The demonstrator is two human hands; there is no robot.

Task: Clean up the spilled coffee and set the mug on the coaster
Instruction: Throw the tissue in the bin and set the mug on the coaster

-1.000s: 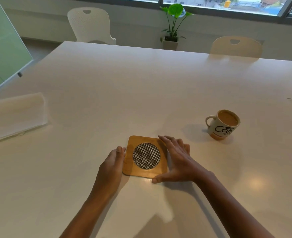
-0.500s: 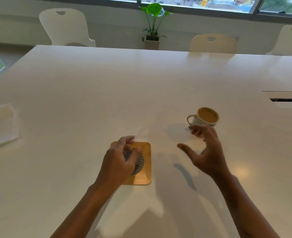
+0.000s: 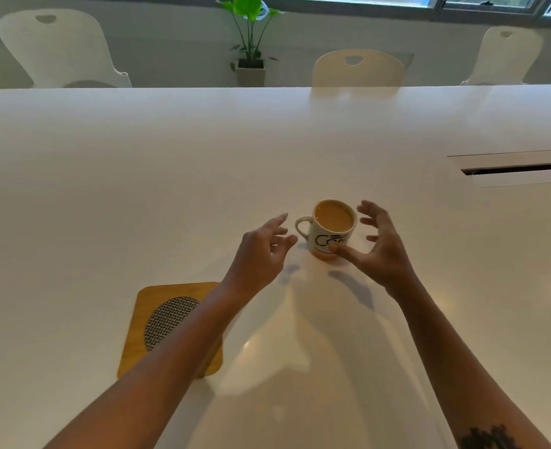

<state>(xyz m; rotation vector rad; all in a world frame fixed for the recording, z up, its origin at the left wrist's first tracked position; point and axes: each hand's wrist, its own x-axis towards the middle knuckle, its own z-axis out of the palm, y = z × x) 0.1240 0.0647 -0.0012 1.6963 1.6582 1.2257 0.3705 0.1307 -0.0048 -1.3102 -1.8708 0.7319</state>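
Note:
A white mug [image 3: 329,231] with black lettering and a brown base stands upright on the white table [image 3: 170,176], full of milky coffee, its handle pointing left. My right hand [image 3: 378,251] is open around the mug's right side, the thumb touching its lower front. My left hand [image 3: 261,254] is open just left of the handle, fingers apart, not touching it. A square wooden coaster [image 3: 151,319] with a round woven centre lies near left, partly hidden under my left forearm. No spilled coffee shows on the table.
A long cable slot [image 3: 520,170] is cut into the table at the right. Behind the far edge stand three chairs [image 3: 358,69] and a potted plant [image 3: 250,56] by the window.
My left hand left the coaster and reached toward the mug's handle. My right hand closed in around the mug's right side. The view shifted right, so the paper at the left is gone.

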